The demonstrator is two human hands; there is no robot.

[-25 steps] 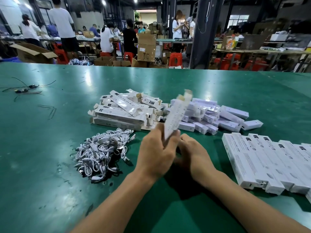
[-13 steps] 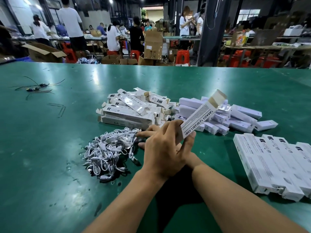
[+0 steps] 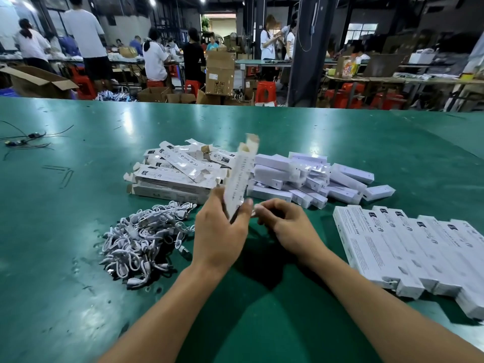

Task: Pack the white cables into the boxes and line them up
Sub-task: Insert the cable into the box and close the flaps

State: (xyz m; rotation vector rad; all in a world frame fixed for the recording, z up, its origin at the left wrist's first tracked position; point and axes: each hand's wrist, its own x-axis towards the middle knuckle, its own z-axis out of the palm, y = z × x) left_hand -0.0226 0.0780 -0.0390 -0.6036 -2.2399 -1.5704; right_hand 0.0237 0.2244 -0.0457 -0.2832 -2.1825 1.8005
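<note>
On the green table [image 3: 78,284], far to the left, we see a few thin dark wires [image 3: 25,139] lying loose. Nearer us sits one tangled pile of white cables [image 3: 146,239]. They are short leads, looped and bundled, too knotted for us to count. Just beyond it is a heap of flat boxes [image 3: 178,176], long white sleeves with grey print and brown end flaps standing open; these overlap too much to count.

Our left hand [image 3: 220,231] grips one box [image 3: 239,176] at its near end, fingers curled round it. It holds the box upright, tilted slightly right, above the table with its far flaps open; the box is blurred. Our right hand [image 3: 286,224] is just beside it, fingers curled with the tips at the box's near end. We cannot tell whether they pinch anything.

Beyond that hand lies a heap of small white cartons [image 3: 314,179]. At the near right a row of boxes [image 3: 408,247] lies side by side, touching. We count at least six before the row runs out of view.
</note>
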